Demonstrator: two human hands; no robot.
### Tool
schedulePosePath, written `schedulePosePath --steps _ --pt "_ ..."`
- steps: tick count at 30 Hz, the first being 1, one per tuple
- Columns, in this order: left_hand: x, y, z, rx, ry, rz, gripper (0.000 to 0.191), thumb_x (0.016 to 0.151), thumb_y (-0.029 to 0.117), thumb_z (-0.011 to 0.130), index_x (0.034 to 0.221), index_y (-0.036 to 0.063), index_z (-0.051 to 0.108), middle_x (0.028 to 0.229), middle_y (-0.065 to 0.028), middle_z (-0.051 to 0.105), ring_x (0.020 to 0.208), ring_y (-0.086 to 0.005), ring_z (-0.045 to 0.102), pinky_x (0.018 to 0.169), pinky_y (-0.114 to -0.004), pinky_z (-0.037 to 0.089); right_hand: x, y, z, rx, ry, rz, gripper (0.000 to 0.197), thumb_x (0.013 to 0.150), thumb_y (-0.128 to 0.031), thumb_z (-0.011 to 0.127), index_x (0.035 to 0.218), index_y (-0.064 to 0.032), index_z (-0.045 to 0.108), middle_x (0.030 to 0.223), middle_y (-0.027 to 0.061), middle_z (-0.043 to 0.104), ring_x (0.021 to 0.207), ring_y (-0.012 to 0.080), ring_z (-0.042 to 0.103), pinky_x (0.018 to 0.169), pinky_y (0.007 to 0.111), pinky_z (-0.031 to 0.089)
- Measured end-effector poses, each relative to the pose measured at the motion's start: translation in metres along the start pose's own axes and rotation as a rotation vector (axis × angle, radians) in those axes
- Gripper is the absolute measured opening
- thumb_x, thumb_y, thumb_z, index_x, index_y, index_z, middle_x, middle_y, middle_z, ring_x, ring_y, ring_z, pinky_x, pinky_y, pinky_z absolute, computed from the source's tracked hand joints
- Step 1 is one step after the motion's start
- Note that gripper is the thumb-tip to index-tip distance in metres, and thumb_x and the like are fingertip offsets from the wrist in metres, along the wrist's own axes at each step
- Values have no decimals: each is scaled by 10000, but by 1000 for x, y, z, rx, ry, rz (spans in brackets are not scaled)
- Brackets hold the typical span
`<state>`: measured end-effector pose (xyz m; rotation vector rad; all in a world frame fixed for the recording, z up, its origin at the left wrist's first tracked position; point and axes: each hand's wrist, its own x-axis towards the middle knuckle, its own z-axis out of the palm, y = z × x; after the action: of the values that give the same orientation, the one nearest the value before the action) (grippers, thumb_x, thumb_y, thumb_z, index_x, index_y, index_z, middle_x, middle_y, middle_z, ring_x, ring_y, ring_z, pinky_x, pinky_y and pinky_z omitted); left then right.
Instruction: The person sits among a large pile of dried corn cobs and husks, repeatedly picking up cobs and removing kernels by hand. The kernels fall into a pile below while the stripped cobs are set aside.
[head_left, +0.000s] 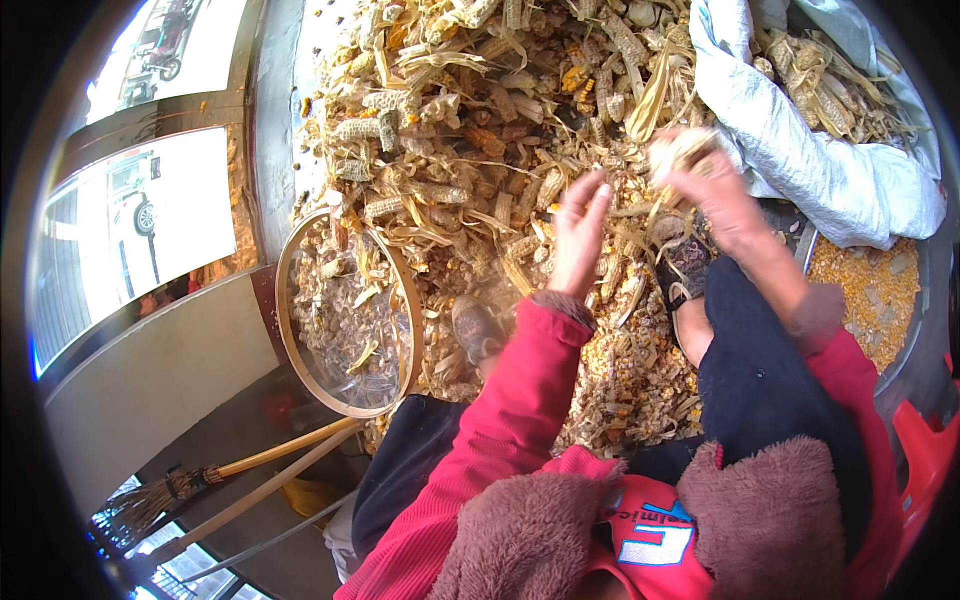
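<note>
My left hand (579, 236) is raised over the pile of corn cobs (465, 150), fingers extended and nothing seen in its grasp. To its right, my right hand (716, 196) grips a pale bundle of corn cobs or husk (679, 154), blurred by motion, close to the mouth of a white woven sack (810, 169). Inside that sack lie more stripped cobs and husks (825, 90). Below my hands, between my legs, loose yellow corn kernels mixed with chaff (630, 375) are heaped on the floor.
A round wooden-rimmed sieve (414, 330) rests on the debris at left. Corn kernels (870, 300) fill a metal pan (911, 345) by my right leg. A twig broom (150, 495) and wooden poles (255, 491) lie lower left. A red plastic chair (922, 450) stands at right.
</note>
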<state>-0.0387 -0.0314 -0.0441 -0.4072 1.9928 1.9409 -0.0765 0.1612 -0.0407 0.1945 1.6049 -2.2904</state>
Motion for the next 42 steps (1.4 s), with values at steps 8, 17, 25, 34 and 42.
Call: schedulePosePath --steps 8,17,25,34,42 --pt "60 -45 -50 1071 240 167 467 785 58 658 1233 38 525 1124 -128 538 988 -250 572 841 -351 515 37 -130 -91 -1563 959 -710 521 821 -314 694 1254 -76 532 1136 113 590 1034 219 577 928 331 458" --pt "45 -50 -104 12 262 7 198 842 109 554 1016 21 590 870 -84 600 709 -149 596 654 -317 536 -17 63 23 -1663 -611 -370 123 751 -49 600 868 -87 615 935 84 556 942 229 527 889 384 375" --pt "-17 -40 -100 -92 243 -216 85 878 132 593 851 73 538 850 -76 626 708 -130 618 629 -328 535 -15 88 20 -1660 -655 -454 131 697 -54 612 813 -85 559 902 79 488 885 230 524 798 384 387" --pt "-17 -70 -69 1081 -48 285 402 651 -30 650 1032 100 628 1120 -100 581 878 -305 622 743 -363 509 -26 95 32 -1778 -600 -437 174 764 -95 555 937 -90 577 916 62 527 987 221 515 925 406 345" --pt "-17 -21 -76 623 4 -343 378 837 -30 549 1211 -9 500 1063 -159 608 876 -185 624 567 -253 545 -18 67 12 -1305 -532 -377 337 671 -58 607 981 -55 474 802 77 499 801 253 553 803 402 404"
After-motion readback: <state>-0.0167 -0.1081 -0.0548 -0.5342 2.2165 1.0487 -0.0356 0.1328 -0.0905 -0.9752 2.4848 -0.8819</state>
